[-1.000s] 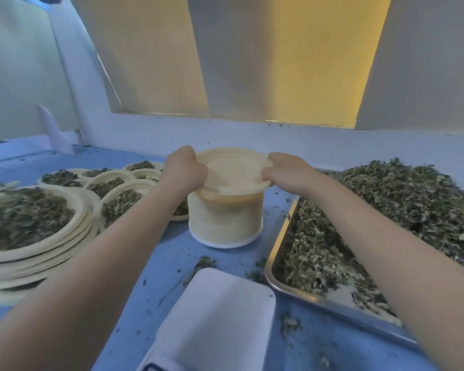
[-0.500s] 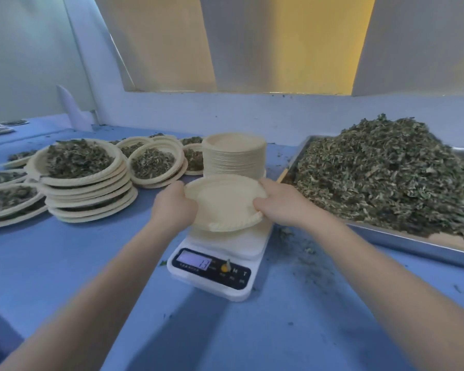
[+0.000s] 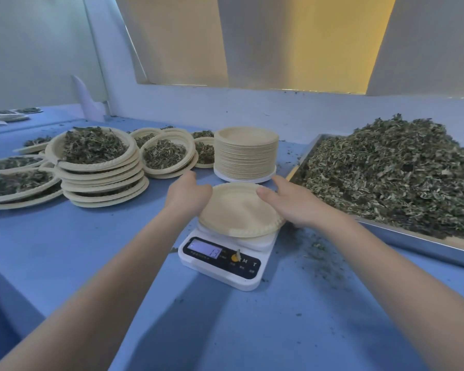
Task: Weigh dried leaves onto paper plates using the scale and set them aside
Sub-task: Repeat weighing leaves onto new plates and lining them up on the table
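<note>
An empty paper plate (image 3: 239, 210) is held over the scale (image 3: 225, 259) by the left hand (image 3: 188, 195) and right hand (image 3: 287, 202) — fingers curled on its rims. The scale's top is mostly hidden.

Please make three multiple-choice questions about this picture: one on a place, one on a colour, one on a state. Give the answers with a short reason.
1. Where is the metal tray of dried leaves?
A. right of the scale
B. left of it
C. on it

2. What colour is the tabletop?
A. green
B. blue
C. brown

3. The paper plate on the scale is:
A. heaped with leaves
B. folded
C. empty

Answers: 1 A, the tray lies by the right hand. 2 B, the surface is blue. 3 C, no leaves lie in it; the left hand and right hand hold its rim.
</note>
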